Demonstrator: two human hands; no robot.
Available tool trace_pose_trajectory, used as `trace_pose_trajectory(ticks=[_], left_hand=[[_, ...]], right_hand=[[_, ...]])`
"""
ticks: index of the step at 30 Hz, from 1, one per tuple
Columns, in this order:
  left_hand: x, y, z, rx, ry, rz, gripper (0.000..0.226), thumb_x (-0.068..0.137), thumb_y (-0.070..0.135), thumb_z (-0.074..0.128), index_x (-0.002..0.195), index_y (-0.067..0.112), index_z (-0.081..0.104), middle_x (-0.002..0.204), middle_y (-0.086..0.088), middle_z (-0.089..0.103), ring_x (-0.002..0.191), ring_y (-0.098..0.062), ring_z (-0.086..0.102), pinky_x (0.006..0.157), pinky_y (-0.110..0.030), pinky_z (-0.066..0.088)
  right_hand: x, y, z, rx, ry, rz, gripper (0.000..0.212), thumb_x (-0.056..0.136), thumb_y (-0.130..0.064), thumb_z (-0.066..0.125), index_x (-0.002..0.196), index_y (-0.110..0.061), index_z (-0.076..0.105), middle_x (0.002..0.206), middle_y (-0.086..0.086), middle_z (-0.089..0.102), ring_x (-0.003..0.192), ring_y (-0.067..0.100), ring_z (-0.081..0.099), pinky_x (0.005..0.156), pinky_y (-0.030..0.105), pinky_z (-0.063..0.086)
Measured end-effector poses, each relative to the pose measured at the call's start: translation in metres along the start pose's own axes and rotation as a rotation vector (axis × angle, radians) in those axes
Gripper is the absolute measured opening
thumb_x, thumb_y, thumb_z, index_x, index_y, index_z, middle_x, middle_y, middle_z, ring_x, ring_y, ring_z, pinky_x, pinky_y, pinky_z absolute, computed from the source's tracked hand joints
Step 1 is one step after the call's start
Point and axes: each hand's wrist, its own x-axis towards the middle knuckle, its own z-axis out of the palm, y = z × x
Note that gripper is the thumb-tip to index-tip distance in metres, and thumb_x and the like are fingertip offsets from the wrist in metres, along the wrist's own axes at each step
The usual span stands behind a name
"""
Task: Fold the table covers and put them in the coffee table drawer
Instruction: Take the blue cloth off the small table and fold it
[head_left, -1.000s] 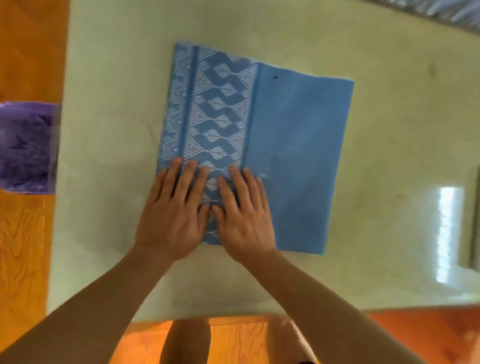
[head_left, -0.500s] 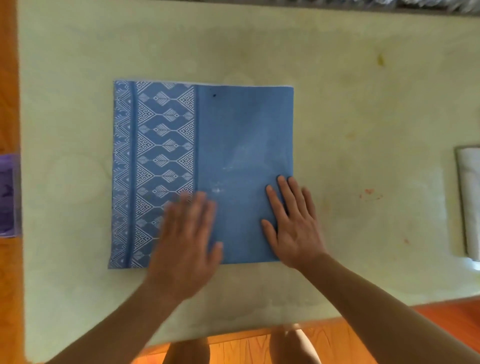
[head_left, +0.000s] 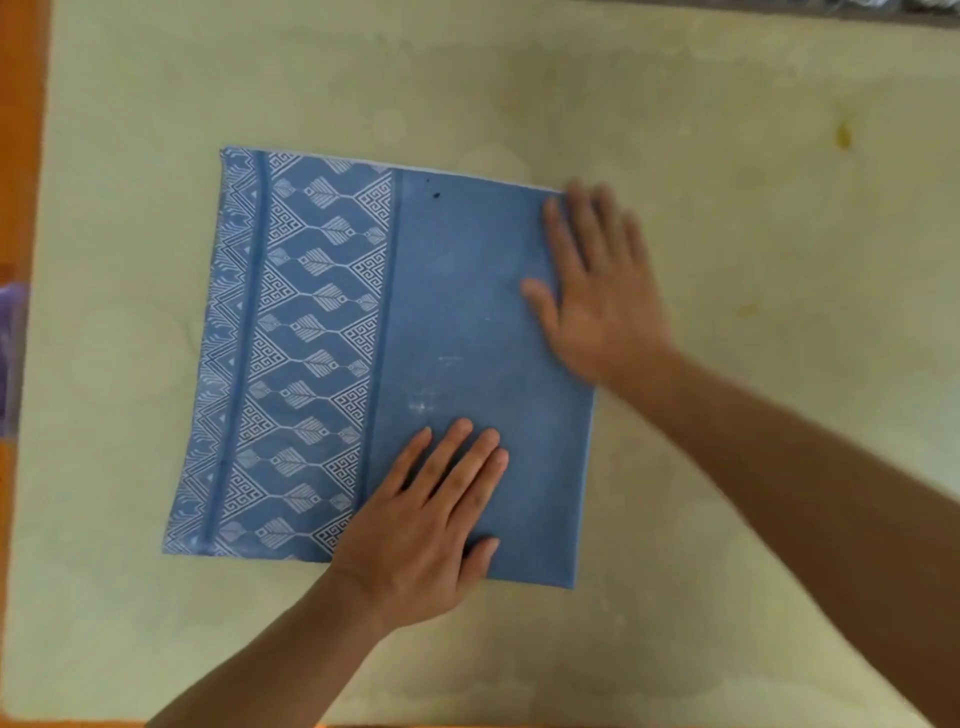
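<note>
From the head view, a folded blue table cover (head_left: 384, 358) is lying flat on a pale table (head_left: 727, 519). The left hand (head_left: 421, 525) is resting on its near edge, fingers straight and close together — palm down, holding nothing. The right hand (head_left: 597, 291), blurred, is lying flat with fingers spread over the cover's right edge. Far left of the left hand, a purple object (head_left: 10, 358) is being cut off by the frame — unidentifiable.

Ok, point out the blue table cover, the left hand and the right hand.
blue table cover (head_left: 457, 291), head view, plain blue panel.
left hand (head_left: 421, 525), head view, back of the hand.
right hand (head_left: 602, 296), head view, back of the hand.
</note>
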Motion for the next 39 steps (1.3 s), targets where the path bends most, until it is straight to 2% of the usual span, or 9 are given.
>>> trace_pose_trajectory(ticks=[5, 10, 13, 19, 23, 25, 28, 36, 39], left_hand=[[0.000, 0.000, 0.000, -0.008, -0.010, 0.013, 0.079, 0.096, 0.052, 0.047, 0.158, 0.008, 0.027, 0.167, -0.011, 0.019, 0.155, -0.033, 0.016, 0.122, -0.056, 0.020], [0.000, 0.000, 0.001, -0.037, -0.005, 0.014, 0.079, 0.096, 0.052, 0.048, 0.158, 0.009, 0.027, 0.168, -0.010, 0.019, 0.155, -0.033, 0.016, 0.122, -0.056, 0.020], [-0.001, 0.000, 0.000, -0.062, -0.002, 0.013, 0.078, 0.095, 0.051, 0.049, 0.158, 0.009, 0.030, 0.167, -0.009, 0.022, 0.155, -0.032, 0.018, 0.121, -0.056, 0.023], [-0.001, -0.001, -0.001, -0.079, -0.018, 0.008, 0.078, 0.095, 0.052, 0.049, 0.158, 0.009, 0.030, 0.168, -0.009, 0.020, 0.155, -0.031, 0.016, 0.121, -0.055, 0.021], [0.000, -0.001, -0.002, -0.090, -0.027, 0.010, 0.079, 0.095, 0.053, 0.049, 0.158, 0.010, 0.030, 0.168, -0.009, 0.020, 0.155, -0.031, 0.017, 0.120, -0.055, 0.022], [0.000, -0.001, -0.003, -0.096, -0.033, 0.010, 0.079, 0.094, 0.053, 0.049, 0.158, 0.010, 0.030, 0.168, -0.009, 0.020, 0.155, -0.031, 0.016, 0.120, -0.054, 0.021], [0.000, -0.001, -0.004, -0.111, -0.028, 0.014, 0.080, 0.093, 0.052, 0.052, 0.157, 0.009, 0.033, 0.167, -0.009, 0.022, 0.155, -0.031, 0.018, 0.120, -0.054, 0.021], [0.000, -0.002, -0.004, -0.136, 0.012, 0.014, 0.080, 0.092, 0.051, 0.052, 0.157, 0.009, 0.033, 0.167, -0.009, 0.023, 0.155, -0.030, 0.019, 0.120, -0.052, 0.020], [0.000, -0.003, -0.003, -0.137, 0.019, 0.011, 0.080, 0.092, 0.051, 0.051, 0.157, 0.009, 0.032, 0.167, -0.009, 0.023, 0.155, -0.031, 0.018, 0.121, -0.052, 0.019]], right_hand=[[0.096, 0.039, -0.028, -0.093, 0.047, 0.087, 0.072, 0.101, -0.056, 0.014, 0.160, -0.016, 0.014, 0.167, 0.018, 0.006, 0.154, 0.037, 0.002, 0.125, 0.052, 0.001], [0.093, 0.039, -0.026, -0.148, 0.270, -0.013, 0.048, 0.106, -0.040, 0.030, 0.125, -0.007, 0.057, 0.139, 0.017, 0.052, 0.131, 0.041, 0.044, 0.119, 0.052, 0.023], [0.088, 0.032, -0.031, 0.019, 0.250, -0.208, 0.041, 0.106, -0.037, 0.042, 0.109, -0.004, 0.067, 0.117, 0.017, 0.062, 0.107, 0.040, 0.055, 0.099, 0.043, 0.042], [0.064, 0.031, -0.059, 0.306, -0.147, -0.178, 0.040, 0.086, -0.034, 0.071, 0.117, -0.011, 0.062, 0.106, 0.007, 0.057, 0.098, 0.023, 0.050, 0.085, 0.029, 0.036], [0.049, 0.026, -0.076, 0.146, 0.068, -0.423, 0.023, 0.079, -0.015, 0.071, 0.099, -0.006, 0.065, 0.089, 0.010, 0.059, 0.083, 0.032, 0.052, 0.079, 0.043, 0.043], [0.034, 0.021, -0.081, 0.092, 0.179, -0.591, 0.004, 0.085, -0.009, 0.061, 0.086, -0.007, 0.064, 0.081, 0.009, 0.058, 0.083, 0.034, 0.055, 0.092, 0.045, 0.042], [0.013, 0.019, -0.082, -0.077, 0.110, -0.722, 0.012, 0.091, -0.011, 0.055, 0.082, -0.009, 0.062, 0.080, 0.007, 0.062, 0.109, 0.035, 0.059, 0.119, 0.054, 0.024], [0.054, 0.027, -0.110, -0.223, -0.328, -0.387, 0.026, 0.089, -0.053, 0.059, 0.090, -0.028, 0.066, 0.077, -0.005, 0.063, 0.112, 0.021, 0.049, 0.122, 0.052, 0.006], [0.068, 0.017, -0.122, 0.013, -0.440, -0.159, 0.050, 0.099, -0.064, 0.030, 0.077, -0.028, 0.057, 0.075, -0.008, 0.058, 0.095, 0.020, 0.053, 0.101, 0.041, 0.037]])
